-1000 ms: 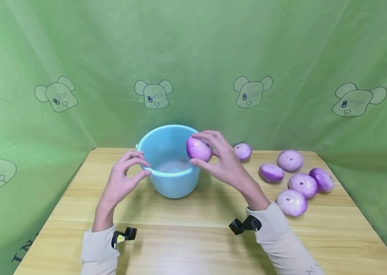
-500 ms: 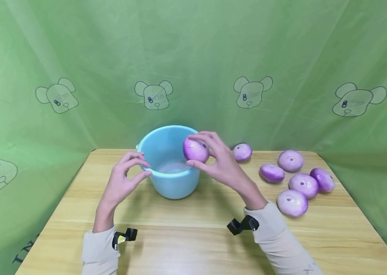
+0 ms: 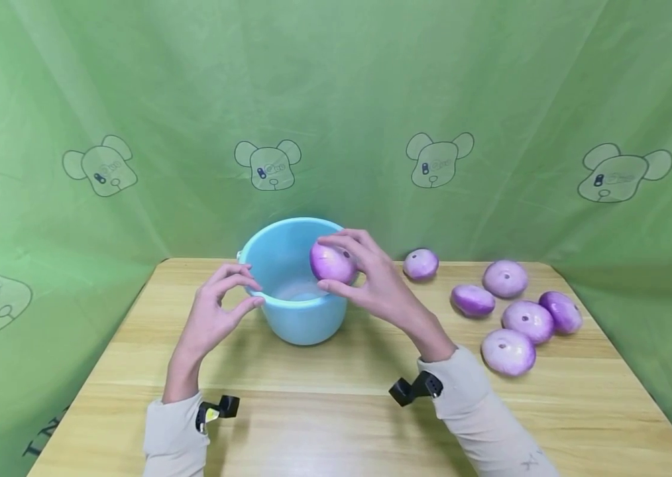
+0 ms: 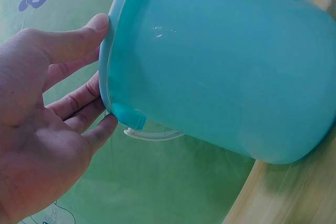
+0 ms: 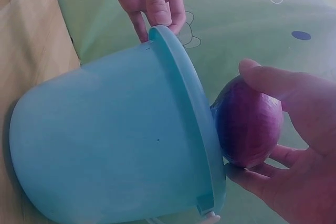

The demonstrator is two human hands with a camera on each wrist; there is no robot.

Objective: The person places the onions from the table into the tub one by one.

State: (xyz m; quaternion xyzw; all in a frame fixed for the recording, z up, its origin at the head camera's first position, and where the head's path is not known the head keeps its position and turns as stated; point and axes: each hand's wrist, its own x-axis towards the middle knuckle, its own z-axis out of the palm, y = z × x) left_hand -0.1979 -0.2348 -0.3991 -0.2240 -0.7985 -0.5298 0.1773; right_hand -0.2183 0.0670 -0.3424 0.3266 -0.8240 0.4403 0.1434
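I am looking onto a pale wood-grain worktop (image 3: 312,430). A light-blue bucket (image 3: 305,321) is standing upright near its far edge, left of the middle. A purple onion (image 3: 421,264) is lying near that edge too, right of the bucket. A second onion (image 3: 505,278) is resting toward the far right corner, a third onion (image 3: 472,300) just beside it on the inward side. A fourth onion (image 3: 560,312) is sitting close to the right edge; a fifth onion (image 3: 527,321) and a sixth onion (image 3: 508,352) are lying in a slant from it toward the near edge.
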